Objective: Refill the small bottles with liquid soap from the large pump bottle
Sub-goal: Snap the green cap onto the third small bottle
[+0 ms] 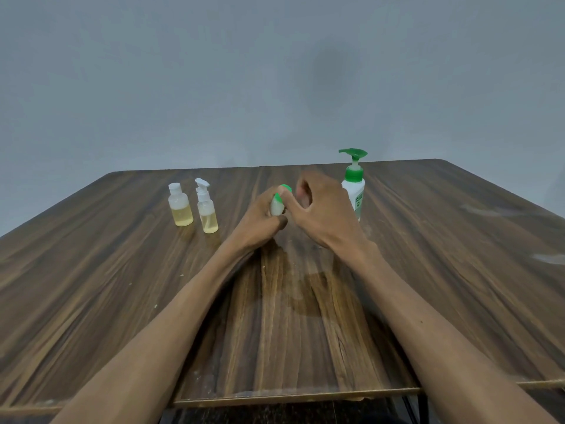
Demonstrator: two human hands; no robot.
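My left hand [260,221] grips a small white bottle [276,207] with a green cap [284,188] at the middle of the wooden table [122,286]. My right hand [321,209] pinches that green cap with thumb and fingers. The large white pump bottle [354,188] with a green pump head stands just right of my right hand. Two small clear bottles with yellowish liquid stand to the left: a flip-cap bottle [180,206] and a spray-top bottle [207,208].
A grey wall rises behind the table's far edge. The table's near edge runs across the bottom of the view, with pale smudges on the right side of the tabletop [489,209].
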